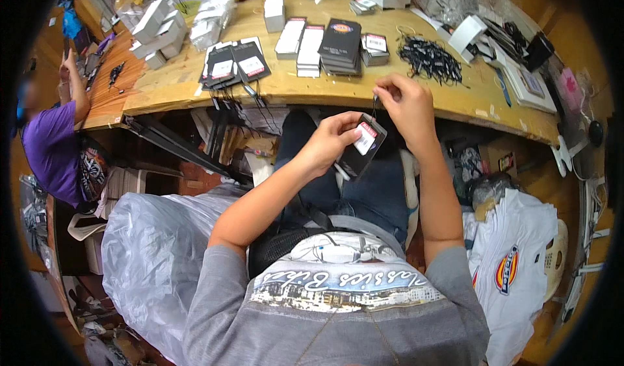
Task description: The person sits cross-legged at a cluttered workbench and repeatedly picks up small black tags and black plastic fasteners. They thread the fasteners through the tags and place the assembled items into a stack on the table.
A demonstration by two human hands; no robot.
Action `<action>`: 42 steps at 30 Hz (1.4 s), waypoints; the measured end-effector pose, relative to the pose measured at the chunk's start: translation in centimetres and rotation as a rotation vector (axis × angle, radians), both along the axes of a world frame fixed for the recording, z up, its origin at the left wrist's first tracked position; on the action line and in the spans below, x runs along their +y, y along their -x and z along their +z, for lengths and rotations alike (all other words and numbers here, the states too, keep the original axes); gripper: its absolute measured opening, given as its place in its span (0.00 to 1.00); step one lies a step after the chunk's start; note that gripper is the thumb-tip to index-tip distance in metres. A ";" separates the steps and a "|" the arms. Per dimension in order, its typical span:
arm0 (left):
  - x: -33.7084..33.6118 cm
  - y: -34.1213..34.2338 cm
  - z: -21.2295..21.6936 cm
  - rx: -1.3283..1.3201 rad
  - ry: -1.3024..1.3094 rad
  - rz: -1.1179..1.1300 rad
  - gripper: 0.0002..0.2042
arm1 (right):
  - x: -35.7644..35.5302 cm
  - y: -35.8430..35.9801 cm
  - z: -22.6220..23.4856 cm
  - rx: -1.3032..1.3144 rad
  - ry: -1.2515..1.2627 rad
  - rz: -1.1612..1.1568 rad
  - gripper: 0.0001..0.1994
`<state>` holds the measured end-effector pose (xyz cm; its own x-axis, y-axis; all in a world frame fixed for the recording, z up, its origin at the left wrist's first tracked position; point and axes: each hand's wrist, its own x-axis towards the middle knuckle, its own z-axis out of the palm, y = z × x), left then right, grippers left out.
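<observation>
My left hand (331, 140) grips a stack or pair of hang tags (358, 158), black with a smaller red-and-white label on top, held over my lap just off the table edge. Above them my right hand (411, 103) pinches a thin black string (374, 105) that runs down to the tags' upper end. Whether the string passes through their holes is too small to tell. On the table ahead lies a tangled heap of black strings (430, 59). Left of that heap stand a stack of black tags (340, 46) and a small stack of red-and-white labels (375, 48).
Strung tags (235, 64) lie at the table's (172, 88) front edge, strings hanging over. White-and-red card stacks (311, 51) and white boxes (156, 31) stand behind. A plastic bag (149, 255) is at my left, white shirts (517, 268) at my right. A person in purple (52, 148) sits far left.
</observation>
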<state>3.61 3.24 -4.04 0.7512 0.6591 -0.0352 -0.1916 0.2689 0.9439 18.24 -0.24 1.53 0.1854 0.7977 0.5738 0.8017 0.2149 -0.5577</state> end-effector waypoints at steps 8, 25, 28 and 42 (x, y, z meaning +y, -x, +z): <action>6.8 9.0 12.7 0.393 -1.169 0.227 0.09 | 0.0 5.5 1.6 0.877 0.165 0.580 0.04; 17.5 6.2 10.7 0.748 -1.595 0.160 0.10 | 7.4 0.6 4.3 -0.192 -0.060 -0.061 0.07; 20.0 3.3 9.8 0.842 -1.416 0.042 0.13 | 11.6 -3.7 5.2 -0.203 0.280 -0.003 0.25; 23.6 0.2 10.9 1.374 -0.945 -0.271 0.41 | 15.4 -2.9 5.3 -0.378 0.405 0.145 0.31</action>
<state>3.45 26.82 6.88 0.5896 0.6966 -0.4089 0.8026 -0.5622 0.1994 21.15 15.20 6.81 -0.1010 0.9699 0.2218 0.9396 0.1662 -0.2991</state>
